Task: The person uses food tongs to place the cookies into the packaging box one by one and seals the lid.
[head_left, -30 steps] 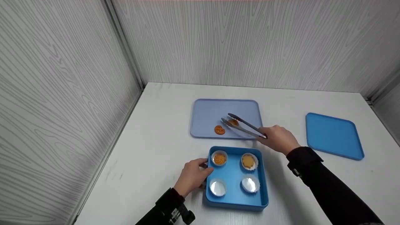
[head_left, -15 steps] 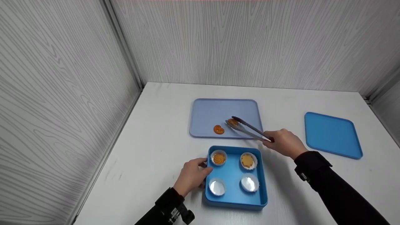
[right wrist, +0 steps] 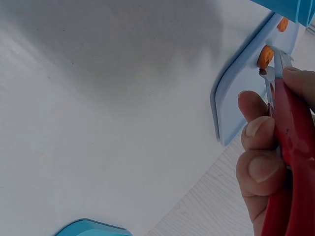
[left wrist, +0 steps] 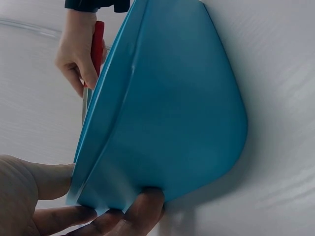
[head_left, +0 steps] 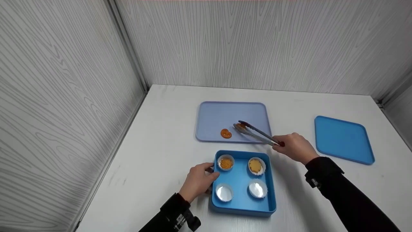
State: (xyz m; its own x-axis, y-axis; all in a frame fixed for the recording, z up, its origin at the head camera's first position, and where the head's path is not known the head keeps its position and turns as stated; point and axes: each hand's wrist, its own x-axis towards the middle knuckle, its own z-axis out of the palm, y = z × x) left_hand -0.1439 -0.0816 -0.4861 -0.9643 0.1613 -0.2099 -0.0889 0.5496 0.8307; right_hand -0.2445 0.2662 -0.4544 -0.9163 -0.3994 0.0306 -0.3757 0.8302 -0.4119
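Head view alone: paper cups (head_left: 224,193) inside blue box (head_left: 240,180).

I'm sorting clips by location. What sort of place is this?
Probably a small booth set up for tabletop handling: wood-grain panels rise behind and beside a white table, where a blue box and lavender tray are laid out.

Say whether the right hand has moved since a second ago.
Yes: the right hand has shifted slightly right, away from the lavender tray.
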